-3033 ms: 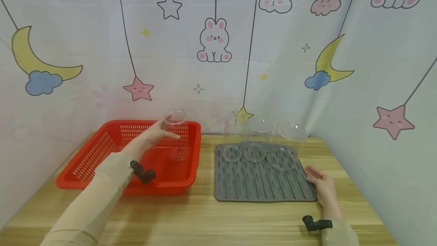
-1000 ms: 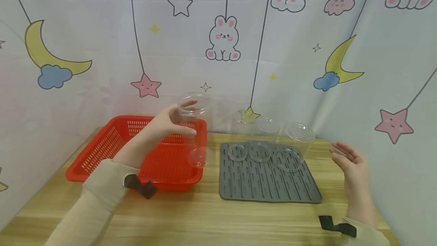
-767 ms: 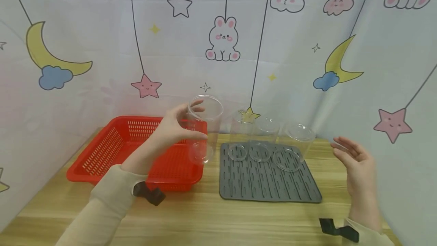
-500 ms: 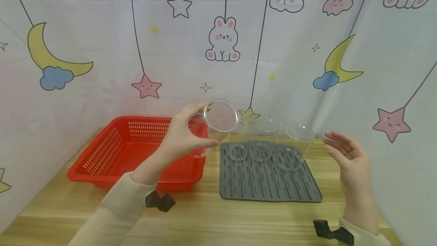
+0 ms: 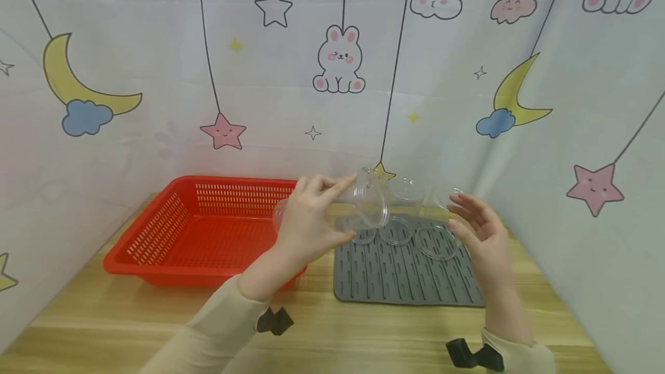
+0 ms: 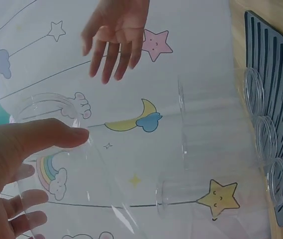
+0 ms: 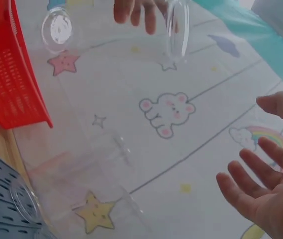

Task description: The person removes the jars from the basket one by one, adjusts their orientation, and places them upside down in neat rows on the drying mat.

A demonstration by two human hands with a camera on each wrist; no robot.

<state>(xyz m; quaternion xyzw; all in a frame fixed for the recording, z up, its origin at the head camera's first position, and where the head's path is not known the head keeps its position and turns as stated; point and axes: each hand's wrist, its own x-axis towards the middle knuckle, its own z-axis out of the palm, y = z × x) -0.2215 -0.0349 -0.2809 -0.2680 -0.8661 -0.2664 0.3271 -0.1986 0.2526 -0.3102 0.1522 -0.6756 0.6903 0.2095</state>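
Note:
My left hand (image 5: 306, 218) grips a clear cup (image 5: 371, 204) by its side. The cup lies nearly level in the air, its mouth facing right, in front of the leftmost standing cup. In the right wrist view its rim (image 7: 177, 32) and round base (image 7: 56, 30) both show. My right hand (image 5: 485, 241) holds nothing; its fingers are spread and loosely bent beside the rightmost clear cup (image 5: 436, 242). Three clear cups stand in a row on a grey ridged drying mat (image 5: 405, 281), the left one partly hidden by the held cup.
A red plastic basket (image 5: 208, 276) with slotted walls stands on the left of the wooden table (image 5: 332, 339). Behind the table hangs a white curtain (image 5: 291, 91) printed with rabbits, stars and moons.
My left hand has lifted the cup out of the basket, carried it right and tipped it from upright onto its side. My right hand rose from the mat's edge, then came left toward the cups.

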